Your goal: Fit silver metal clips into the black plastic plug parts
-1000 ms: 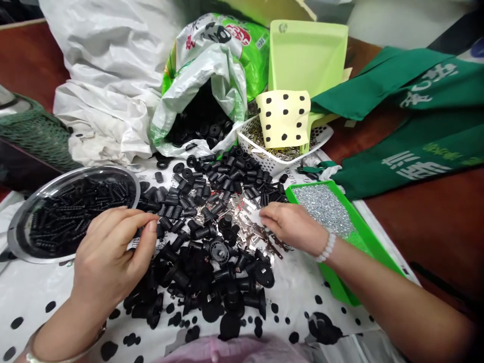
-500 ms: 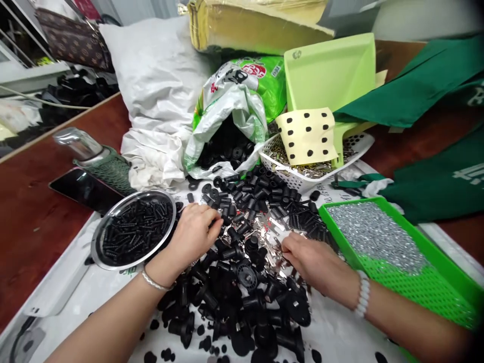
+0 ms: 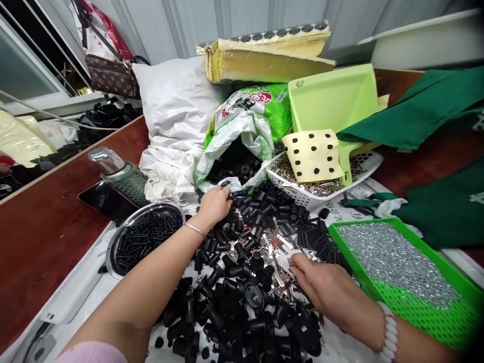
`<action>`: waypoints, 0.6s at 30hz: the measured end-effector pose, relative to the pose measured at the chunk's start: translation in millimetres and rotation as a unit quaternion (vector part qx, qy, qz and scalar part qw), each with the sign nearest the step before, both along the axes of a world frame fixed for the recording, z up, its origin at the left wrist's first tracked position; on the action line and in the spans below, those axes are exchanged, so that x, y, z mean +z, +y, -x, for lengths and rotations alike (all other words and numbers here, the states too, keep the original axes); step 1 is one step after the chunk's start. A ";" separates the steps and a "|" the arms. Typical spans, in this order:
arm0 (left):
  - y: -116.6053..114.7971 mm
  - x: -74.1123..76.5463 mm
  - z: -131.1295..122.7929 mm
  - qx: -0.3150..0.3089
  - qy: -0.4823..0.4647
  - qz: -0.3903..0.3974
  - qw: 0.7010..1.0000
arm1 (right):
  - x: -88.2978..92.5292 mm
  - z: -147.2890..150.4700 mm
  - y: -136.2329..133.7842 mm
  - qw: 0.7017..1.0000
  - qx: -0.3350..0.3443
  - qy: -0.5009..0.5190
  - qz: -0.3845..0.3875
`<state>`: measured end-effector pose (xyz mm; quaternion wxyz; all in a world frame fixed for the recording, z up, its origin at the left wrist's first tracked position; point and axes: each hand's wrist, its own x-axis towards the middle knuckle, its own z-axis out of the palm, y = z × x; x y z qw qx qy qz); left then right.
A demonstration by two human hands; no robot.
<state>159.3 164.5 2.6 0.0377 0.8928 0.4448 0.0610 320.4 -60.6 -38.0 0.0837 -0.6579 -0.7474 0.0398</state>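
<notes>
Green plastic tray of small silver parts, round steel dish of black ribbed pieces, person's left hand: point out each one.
Green plastic tray (image 3: pixel 423 317): head view, bare perforated floor.
Round steel dish (image 3: pixel 151 206): head view, upper rim.
Person's left hand (image 3: pixel 214 206): head view, back of the hand.

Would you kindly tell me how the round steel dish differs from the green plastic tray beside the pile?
The round steel dish has a shiny curved rim; the green plastic tray is rectangular with a perforated floor. The dish holds black ribbed pieces, the tray tiny silver parts. The dish lies by the left forearm, the tray by the right hand. Both are shallow and hold loose parts.
</notes>
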 end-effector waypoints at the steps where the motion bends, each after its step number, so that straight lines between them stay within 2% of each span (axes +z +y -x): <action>1: 9.1 -4.4 -4.5 0.005 0.007 0.013 1.000 | 2.2 -1.2 -0.7 0.999 -0.010 0.039 0.000; 4: 22.6 -17.3 -15.9 0.015 0.007 0.064 0.998 | 8.1 -6.3 -3.4 0.987 -0.029 0.157 -0.004; 6: 25.2 -23.0 -19.9 0.020 -0.013 0.103 0.994 | 9.3 -10.4 -5.8 0.983 -0.025 0.183 -0.016; 9: 27.6 -24.2 -18.9 0.020 -0.071 0.169 0.983 | 8.4 -14.7 -10.1 0.981 -0.011 0.191 -0.038; 11: 27.6 -19.6 -13.6 0.020 -0.124 0.218 0.968 | 9.5 -15.0 -12.5 0.978 -0.012 0.201 -0.052; 13: 22.4 -11.0 -5.0 0.018 -0.189 0.272 0.943 | 13.5 -13.8 -13.3 0.970 -0.023 0.232 -0.064; 15: 9.1 -0.4 6.9 0.011 -0.257 0.334 0.907 | 19.4 -11.9 -12.2 0.953 -0.047 0.293 -0.060; 18: -25.6 12.0 29.4 -0.015 -0.337 0.441 0.832 | 26.6 -8.7 -8.3 0.898 -0.112 0.426 -0.006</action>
